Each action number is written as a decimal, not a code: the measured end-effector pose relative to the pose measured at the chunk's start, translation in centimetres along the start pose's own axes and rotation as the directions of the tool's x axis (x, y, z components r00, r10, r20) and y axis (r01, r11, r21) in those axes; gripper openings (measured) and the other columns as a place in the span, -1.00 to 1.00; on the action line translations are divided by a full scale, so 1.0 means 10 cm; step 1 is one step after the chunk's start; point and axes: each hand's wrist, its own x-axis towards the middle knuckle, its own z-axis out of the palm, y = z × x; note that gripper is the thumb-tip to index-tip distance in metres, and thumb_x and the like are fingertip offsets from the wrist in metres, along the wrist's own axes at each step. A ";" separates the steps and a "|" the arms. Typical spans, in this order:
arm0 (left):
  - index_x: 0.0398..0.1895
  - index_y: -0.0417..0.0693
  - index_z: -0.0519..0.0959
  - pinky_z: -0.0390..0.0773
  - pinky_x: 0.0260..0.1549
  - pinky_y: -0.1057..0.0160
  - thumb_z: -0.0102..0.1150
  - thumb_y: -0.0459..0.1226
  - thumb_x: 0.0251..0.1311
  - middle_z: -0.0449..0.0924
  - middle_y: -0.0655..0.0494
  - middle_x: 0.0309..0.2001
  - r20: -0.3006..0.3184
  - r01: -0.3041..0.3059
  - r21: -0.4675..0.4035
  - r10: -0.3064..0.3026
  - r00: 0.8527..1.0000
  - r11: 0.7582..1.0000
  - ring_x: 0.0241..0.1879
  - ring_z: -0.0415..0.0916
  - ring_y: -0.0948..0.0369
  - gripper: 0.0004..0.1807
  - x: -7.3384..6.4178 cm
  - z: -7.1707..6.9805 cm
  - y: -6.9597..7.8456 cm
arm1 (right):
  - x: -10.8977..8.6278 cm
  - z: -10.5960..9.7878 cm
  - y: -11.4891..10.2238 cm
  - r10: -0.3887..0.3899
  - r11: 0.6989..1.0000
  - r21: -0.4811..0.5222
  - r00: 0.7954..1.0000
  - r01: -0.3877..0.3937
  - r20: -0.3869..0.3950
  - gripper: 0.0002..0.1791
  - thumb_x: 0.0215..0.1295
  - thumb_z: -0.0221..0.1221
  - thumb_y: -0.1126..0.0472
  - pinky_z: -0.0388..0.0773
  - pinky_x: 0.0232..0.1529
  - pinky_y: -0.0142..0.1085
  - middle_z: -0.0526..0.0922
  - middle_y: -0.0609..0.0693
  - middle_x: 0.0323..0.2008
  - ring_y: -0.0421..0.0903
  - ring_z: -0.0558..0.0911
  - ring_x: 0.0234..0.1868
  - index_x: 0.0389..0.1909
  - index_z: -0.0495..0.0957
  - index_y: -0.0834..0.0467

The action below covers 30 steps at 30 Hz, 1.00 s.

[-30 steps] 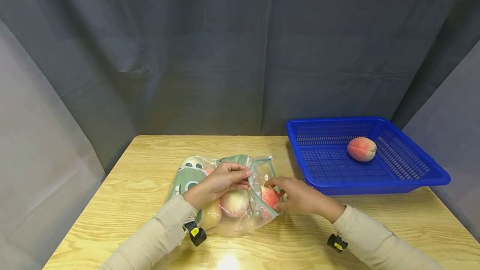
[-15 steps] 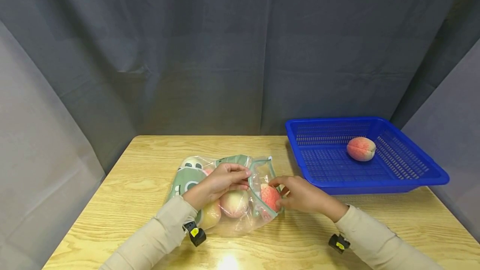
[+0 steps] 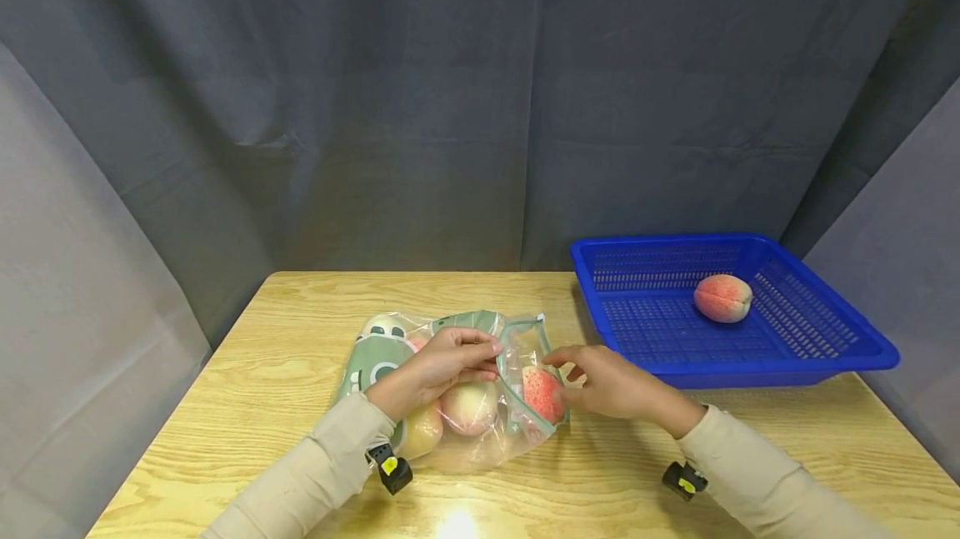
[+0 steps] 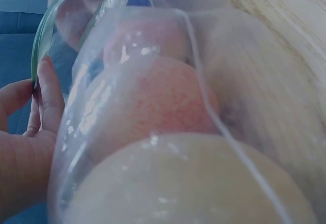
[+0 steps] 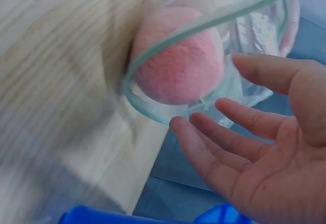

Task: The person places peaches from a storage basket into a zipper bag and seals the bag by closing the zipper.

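Observation:
A clear zip bag (image 3: 363, 364) with a green printed design lies on the table, several peaches (image 3: 468, 407) inside. My left hand (image 3: 450, 360) pinches the green zip edge of its mouth between thumb and fingers, as the left wrist view also shows (image 4: 25, 158). Just inside the mouth, on the right, sits a red-pink peach (image 3: 542, 396). My right hand (image 3: 611, 381) is beside that peach. In the right wrist view its fingers (image 5: 191, 145) are spread and lightly bent, apart from the peach, with nothing held.
A blue plastic basket (image 3: 738, 370) stands at the right back of the wooden table (image 3: 307, 306), holding one peach (image 3: 723, 299). A dark grey curtain (image 3: 405, 106) hangs behind the table.
The right hand has let go of the red-pink peach at the bag's mouth and drawn slightly back to the right. The left hand keeps its pinch on the edge.

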 end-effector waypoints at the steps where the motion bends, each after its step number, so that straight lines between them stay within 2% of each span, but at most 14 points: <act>1: -0.11 -0.41 0.51 0.69 -0.30 0.40 0.10 -0.41 0.30 0.57 0.06 -0.38 -0.002 0.001 0.001 -0.001 1.000 1.000 -0.40 0.59 0.27 -0.81 0.00 0.00 0.00 | -0.01 -0.03 -0.01 0.000 1.000 0.007 1.000 0.000 0.001 -0.55 0.24 0.24 0.24 0.68 -0.26 -0.26 0.56 0.24 0.08 0.12 0.64 -0.13 0.12 0.48 0.33; 4: -0.10 -0.41 0.51 0.69 -0.31 0.40 0.10 -0.41 0.30 0.57 0.06 -0.38 -0.010 0.004 0.003 -0.004 1.000 1.000 -0.40 0.60 0.27 -0.80 0.00 0.00 0.00 | -0.02 -0.13 -0.05 -0.018 0.999 0.035 1.000 0.018 -0.006 -0.58 0.29 0.21 0.22 0.68 -0.25 -0.33 0.56 0.28 0.07 0.08 0.64 -0.14 0.12 0.47 0.31; 8: -0.10 -0.41 0.51 0.69 -0.31 0.40 0.10 -0.41 0.30 0.57 0.06 -0.38 -0.011 0.006 0.003 -0.006 1.000 1.000 -0.40 0.60 0.27 -0.79 0.00 0.00 0.01 | -0.02 -0.30 -0.11 -0.026 0.998 0.050 0.999 0.028 -0.041 -0.59 0.32 0.20 0.17 0.68 -0.25 -0.31 0.58 0.24 0.03 -0.01 0.66 -0.16 0.11 0.48 0.29; 15: -0.11 -0.40 0.51 0.69 -0.31 0.40 0.10 -0.42 0.30 0.57 0.07 -0.39 -0.007 0.001 0.002 -0.001 1.000 1.000 -0.41 0.59 0.28 -0.81 -0.01 0.00 0.01 | -0.02 -0.68 -0.21 0.039 0.997 0.067 0.989 -0.030 -0.143 -0.62 0.39 0.13 0.14 0.64 -0.08 -0.11 0.62 0.15 -0.02 0.03 0.62 -0.07 0.11 0.50 0.27; 22: -0.08 -0.42 0.50 0.69 -0.32 0.40 0.10 -0.41 0.30 0.57 0.06 -0.41 -0.014 0.004 0.011 -0.004 1.000 1.000 -0.42 0.60 0.27 -0.78 0.00 -0.01 -0.01 | -0.02 -1.08 -0.19 0.185 0.982 0.068 0.965 -0.175 -0.184 -0.55 0.40 0.10 0.01 0.59 -0.02 0.03 0.57 0.20 0.07 0.14 0.58 0.02 0.18 0.47 0.19; 26: -0.07 -0.43 0.50 0.69 -0.31 0.40 0.11 -0.41 0.30 0.57 0.06 -0.40 -0.015 0.009 0.008 -0.009 1.000 1.000 -0.42 0.60 0.27 -0.77 0.01 0.00 -0.01 | -0.01 -1.31 -0.07 0.284 0.957 0.110 0.944 -0.268 -0.170 -0.48 0.43 0.05 -0.03 0.58 0.01 0.04 0.48 0.28 0.16 0.17 0.54 0.07 0.25 0.39 0.22; 30: -0.05 -0.44 0.50 0.69 -0.31 0.40 0.11 -0.40 0.30 0.58 0.07 -0.40 -0.006 0.003 0.008 -0.002 1.000 1.000 -0.42 0.60 0.28 -0.76 0.02 0.02 0.00 | -0.02 -1.53 0.13 0.382 0.917 0.180 0.914 -0.356 -0.137 -0.38 0.45 -0.02 -0.08 0.52 0.11 0.09 0.36 0.36 0.25 0.26 0.45 0.17 0.32 0.27 0.28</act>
